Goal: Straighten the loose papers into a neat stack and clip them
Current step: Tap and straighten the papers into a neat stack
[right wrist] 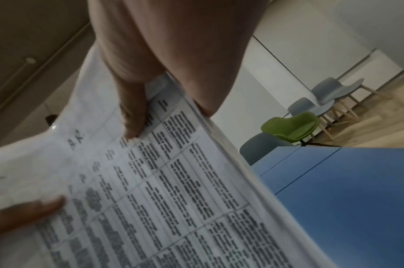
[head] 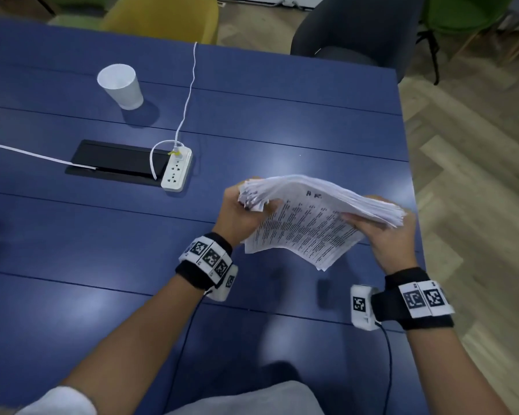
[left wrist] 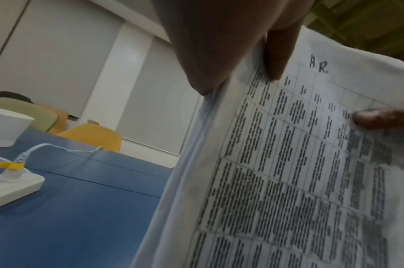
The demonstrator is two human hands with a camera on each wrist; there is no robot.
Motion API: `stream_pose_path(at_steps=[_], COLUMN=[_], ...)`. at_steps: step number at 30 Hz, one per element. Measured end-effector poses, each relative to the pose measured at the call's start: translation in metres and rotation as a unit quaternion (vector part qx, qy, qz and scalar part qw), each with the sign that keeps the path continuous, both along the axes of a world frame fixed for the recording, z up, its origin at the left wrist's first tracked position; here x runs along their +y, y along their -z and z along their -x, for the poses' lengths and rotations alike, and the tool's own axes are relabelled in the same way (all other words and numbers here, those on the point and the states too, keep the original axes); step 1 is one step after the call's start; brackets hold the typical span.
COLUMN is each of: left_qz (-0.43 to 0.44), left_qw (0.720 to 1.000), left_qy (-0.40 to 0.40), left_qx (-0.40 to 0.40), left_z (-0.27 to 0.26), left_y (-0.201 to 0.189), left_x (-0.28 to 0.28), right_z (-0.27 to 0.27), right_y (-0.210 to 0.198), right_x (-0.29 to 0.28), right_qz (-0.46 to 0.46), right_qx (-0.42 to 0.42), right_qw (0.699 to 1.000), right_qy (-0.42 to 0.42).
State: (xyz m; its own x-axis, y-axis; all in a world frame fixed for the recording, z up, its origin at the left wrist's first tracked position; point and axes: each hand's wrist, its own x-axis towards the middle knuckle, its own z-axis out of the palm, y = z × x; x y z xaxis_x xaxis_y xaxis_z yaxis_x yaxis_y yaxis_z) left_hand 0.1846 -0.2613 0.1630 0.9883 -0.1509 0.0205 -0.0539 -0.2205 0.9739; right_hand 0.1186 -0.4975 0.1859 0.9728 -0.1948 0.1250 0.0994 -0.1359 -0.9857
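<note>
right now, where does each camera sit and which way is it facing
Head: on the head, facing forward and down at the blue table; shows both forearms, left hand and right hand gripping the stack of papers.
Left wrist: on that wrist, faces past the power strip to a wall; shows the left thumb on the stack.
Right wrist: on that wrist, faces toward the green chair; shows the right thumb on the stack.
Shared: both wrist views see the same printed page.

The blue table carries 1 upright white paper cup far left and 1 power strip beside a black hatch.
</note>
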Motion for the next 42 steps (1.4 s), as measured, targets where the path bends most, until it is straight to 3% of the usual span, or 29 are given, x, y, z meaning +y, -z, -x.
stream_pose_path(at_steps=[2, 9, 11, 13, 14, 15, 17, 18, 19, 24, 26, 29, 30, 32, 33, 34, 36, 39, 42], left_qz=[0.07, -0.001, -0.009, 0.003, 0.001, -0.016, -0.03, -0.031, -0.032, -0.023, -0.013, -0.012, -0.001, 0.022, 0.029, 0.027, 0.015, 0.059, 0.056], left_qw=[0.996, 0.993, 0.994, 0.993, 0.991, 0.991, 0.989, 0.989, 0.989, 0.989, 0.99, 0.991, 0.993, 0.994, 0.995, 0.995, 0.995, 0.997, 0.996], left_qy=[0.037, 0.106, 0.103, 0.12, 0.132, 0.134, 0.138, 0.137, 0.137, 0.137, 0.135, 0.119, 0.11, 0.098, 0.094, 0.093, 0.098, 0.053, -0.051], left_qx=[-0.046, -0.05, -0.041, -0.015, -0.014, -0.019, -0.033, -0.044, -0.045, -0.046, -0.046, -0.056, -0.05, -0.031, -0.028, -0.027, -0.027, -0.004, -0.036], left_z=[-0.007, -0.012, -0.014, -0.018, -0.02, -0.02, -0.023, -0.025, -0.026, -0.029, -0.027, -0.026, -0.026, -0.025, -0.023, -0.021, -0.016, -0.006, 0.0], left_y=[-0.005, -0.004, -0.007, -0.004, -0.002, -0.005, -0.002, -0.001, -0.002, 0.001, 0.0, 0.0, 0.0, 0.001, -0.001, -0.001, -0.003, -0.002, 0.001], left_x=[0.015, 0.012, 0.012, 0.016, 0.016, 0.014, 0.01, 0.009, 0.009, 0.016, 0.014, 0.016, 0.017, 0.019, 0.019, 0.017, 0.011, -0.001, -0.009], right_z=[0.0, 0.005, 0.007, 0.01, 0.009, 0.006, -0.004, -0.008, -0.012, -0.021, -0.02, -0.019, -0.019, -0.016, -0.013, -0.01, -0.005, -0.004, -0.002], right_y=[-0.004, -0.007, -0.024, -0.049, -0.062, -0.069, -0.071, -0.065, -0.059, -0.06, -0.055, -0.061, -0.064, -0.051, -0.039, -0.025, 0.006, 0.023, 0.014], right_x=[0.0, 0.003, -0.005, -0.008, -0.005, 0.001, 0.017, 0.022, 0.024, 0.023, 0.02, -0.005, -0.014, -0.027, -0.028, -0.026, -0.017, 0.002, 0.015], right_qz=[-0.03, -0.024, 0.009, 0.108, 0.194, 0.314, 0.577, 0.648, 0.681, 0.701, 0.686, 0.602, 0.547, 0.343, 0.214, 0.105, -0.001, -0.024, -0.032], right_qx=[0.003, 0.039, 0.017, -0.052, -0.09, -0.123, -0.128, -0.102, -0.075, -0.043, -0.041, 0.037, 0.067, 0.085, 0.079, 0.074, 0.092, 0.093, 0.028], right_qw=[1.0, 0.999, 1.0, 0.992, 0.976, 0.941, 0.807, 0.755, 0.727, 0.712, 0.725, 0.796, 0.834, 0.935, 0.974, 0.992, 0.996, 0.994, 0.996], right_qy=[0.004, 0.011, 0.015, 0.026, 0.029, 0.029, 0.013, -0.013, -0.033, -0.022, -0.055, -0.043, -0.027, -0.023, -0.019, -0.012, 0.013, 0.051, 0.075])
